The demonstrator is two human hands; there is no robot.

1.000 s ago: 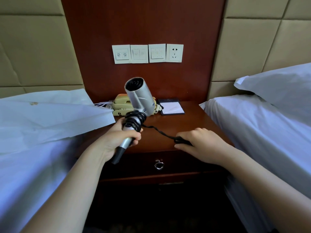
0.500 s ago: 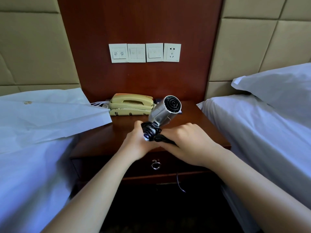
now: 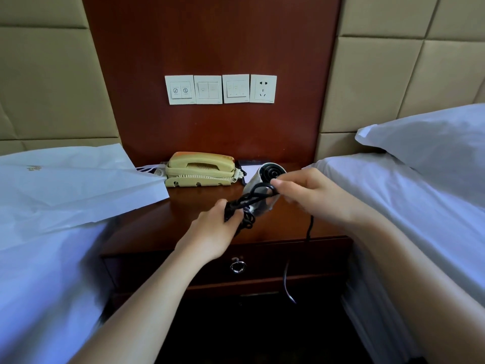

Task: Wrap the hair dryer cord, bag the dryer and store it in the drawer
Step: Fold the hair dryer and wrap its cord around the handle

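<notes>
While the left bed (image 3: 39,285) carries the white bag (image 3: 65,185), the counter (image 3: 162,224) shows its drawer (image 3: 322,258) closed. Above the counter, the left hand (image 3: 212,232) grips the silver hair dryer (image 3: 267,172) by its cord-wound handle; the right hand (image 3: 315,195) pinches a loop of black cord (image 3: 246,200) against the barrel, its tail hanging past the counter's edge.

A: Light?
B: Cool, soft daylight, bluish on the bed sheets (image 3: 39,285); deep shadow under the counter (image 3: 157,227)
A: Sharpness?
B: Fingers (image 3: 288,185) of the right hand (image 3: 317,198) motion-blurred; wall panels (image 3: 393,74) bow at the wide-angle edges
</notes>
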